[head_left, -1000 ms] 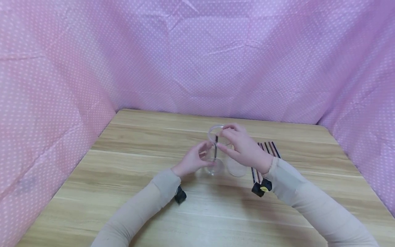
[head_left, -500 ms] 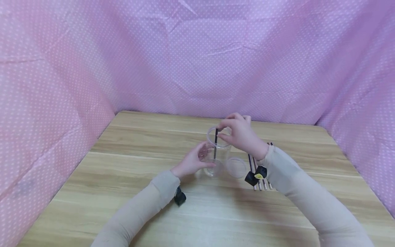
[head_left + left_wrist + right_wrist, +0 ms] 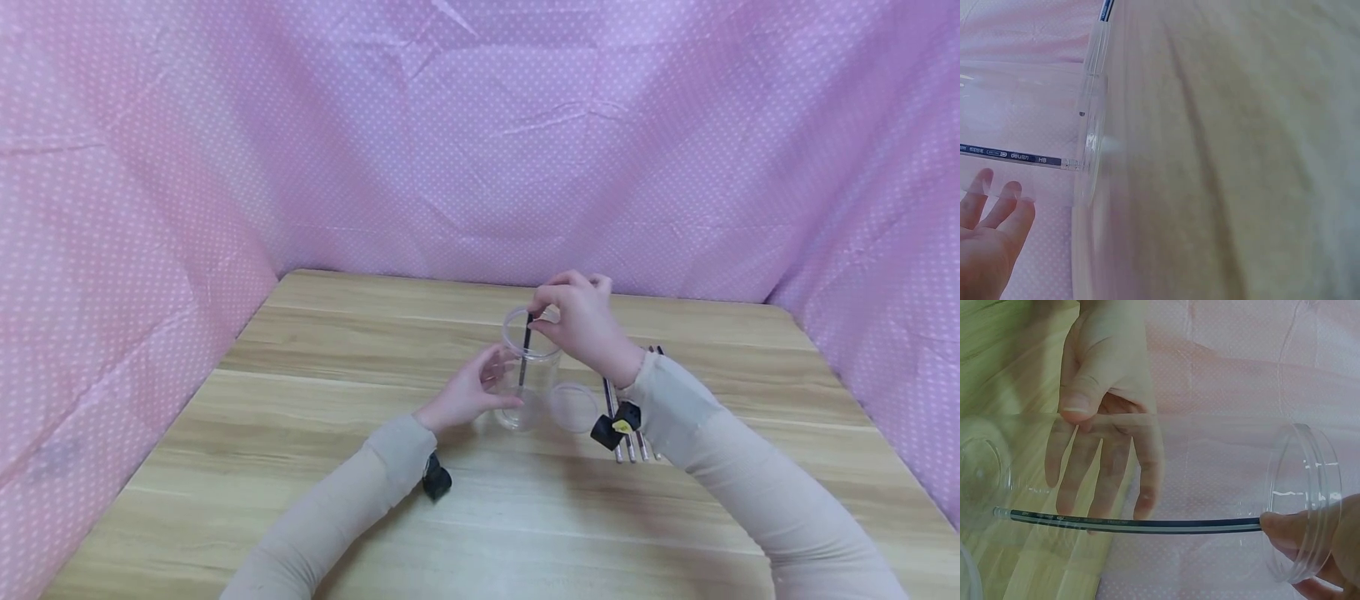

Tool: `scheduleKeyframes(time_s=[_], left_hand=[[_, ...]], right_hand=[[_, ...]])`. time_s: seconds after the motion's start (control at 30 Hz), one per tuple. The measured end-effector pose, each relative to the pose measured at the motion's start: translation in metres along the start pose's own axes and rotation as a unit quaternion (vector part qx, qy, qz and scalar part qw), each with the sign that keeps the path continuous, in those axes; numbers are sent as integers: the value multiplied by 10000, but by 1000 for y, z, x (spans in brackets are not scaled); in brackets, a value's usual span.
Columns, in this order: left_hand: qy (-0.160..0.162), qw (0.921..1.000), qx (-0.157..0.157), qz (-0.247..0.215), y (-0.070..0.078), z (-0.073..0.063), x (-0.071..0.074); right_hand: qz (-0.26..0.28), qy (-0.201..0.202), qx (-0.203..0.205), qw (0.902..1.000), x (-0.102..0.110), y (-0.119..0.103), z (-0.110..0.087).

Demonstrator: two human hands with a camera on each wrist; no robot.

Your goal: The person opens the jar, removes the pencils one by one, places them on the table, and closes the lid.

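Observation:
A clear plastic jar (image 3: pixel 546 373) stands upright and uncapped on the table. My left hand (image 3: pixel 471 390) holds its lower left side, thumb in front and fingers behind the wall, as the right wrist view shows. Inside the jar is a dark striped pencil (image 3: pixel 1135 525), marked HB in the left wrist view, its eraser end near the bottom. With thumb and fingertips at the jar's mouth, my right hand (image 3: pixel 583 323) pinches the pencil's upper end. The pencil leans slightly in the head view.
A round clear lid (image 3: pixel 574 408) lies just right of the jar. Several pencils (image 3: pixel 632 448) lie side by side farther right, partly hidden under my right wrist and its black camera (image 3: pixel 606 432). Pink dotted cloth (image 3: pixel 480 167) hangs around the wooden table (image 3: pixel 337 333).
My right hand has risen and drawn back at the jar's mouth, still pinching the pencil, whose top now tilts slightly right. My left hand has stayed nearly still on the jar.

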State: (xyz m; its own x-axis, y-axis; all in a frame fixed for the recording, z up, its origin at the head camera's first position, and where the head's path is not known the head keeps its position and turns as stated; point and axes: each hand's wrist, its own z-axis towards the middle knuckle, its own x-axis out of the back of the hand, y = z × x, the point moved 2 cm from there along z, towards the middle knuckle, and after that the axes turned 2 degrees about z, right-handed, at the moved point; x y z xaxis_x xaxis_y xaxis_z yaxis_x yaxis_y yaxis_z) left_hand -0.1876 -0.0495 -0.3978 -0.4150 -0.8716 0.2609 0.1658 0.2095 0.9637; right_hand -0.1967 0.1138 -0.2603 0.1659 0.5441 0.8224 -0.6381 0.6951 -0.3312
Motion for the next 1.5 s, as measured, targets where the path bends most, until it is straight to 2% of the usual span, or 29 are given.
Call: scheduleKeyframes(time_s=[0.3, 0.4, 0.5, 0.63, 0.77, 0.87, 1.07, 1.17, 1.23, 1.33, 1.43, 1.47, 1.5], left_hand=[[19, 9998, 9, 173, -3, 5, 6], [29, 9997, 83, 237, -3, 6, 8], [15, 9996, 117, 270, -4, 7, 9], [10, 9995, 132, 302, -4, 9, 11], [-26, 9996, 70, 290, -5, 11, 13], [-70, 9996, -21, 278, -6, 12, 14], [-94, 9997, -24, 230, -10, 14, 16], [-72, 9998, 70, 151, -12, 16, 17], [-59, 9998, 160, 77, -10, 14, 17], [-67, 9998, 190, 17, -11, 15, 18], [-90, 9998, 151, 41, -15, 18, 19], [-98, 9999, 122, 63, -15, 18, 20], [-103, 9999, 103, 81, -15, 19, 20]], right_hand=[[278, 85, 405, 9988, -5, 4, 5], [590, 237, 505, 9967, -5, 6, 6], [1042, 534, 415, 9923, -4, 8, 7], [1898, 928, 87, 9774, 2, 8, 11], [2870, 1124, -239, 9510, 9, 5, 16], [3595, 1203, -444, 9243, 15, 3, 21], [4781, 1296, -883, 8642, 26, 9, 32], [5284, 1325, -1301, 8285, 28, 19, 38], [5652, 1415, -1634, 7961, 28, 27, 41], [6291, 1606, -1984, 7342, 28, 41, 43], [6845, 1795, -2126, 6738, 29, 51, 43], [6967, 1828, -2141, 6598, 30, 54, 43], [7046, 1860, -2161, 6499, 30, 57, 43]])
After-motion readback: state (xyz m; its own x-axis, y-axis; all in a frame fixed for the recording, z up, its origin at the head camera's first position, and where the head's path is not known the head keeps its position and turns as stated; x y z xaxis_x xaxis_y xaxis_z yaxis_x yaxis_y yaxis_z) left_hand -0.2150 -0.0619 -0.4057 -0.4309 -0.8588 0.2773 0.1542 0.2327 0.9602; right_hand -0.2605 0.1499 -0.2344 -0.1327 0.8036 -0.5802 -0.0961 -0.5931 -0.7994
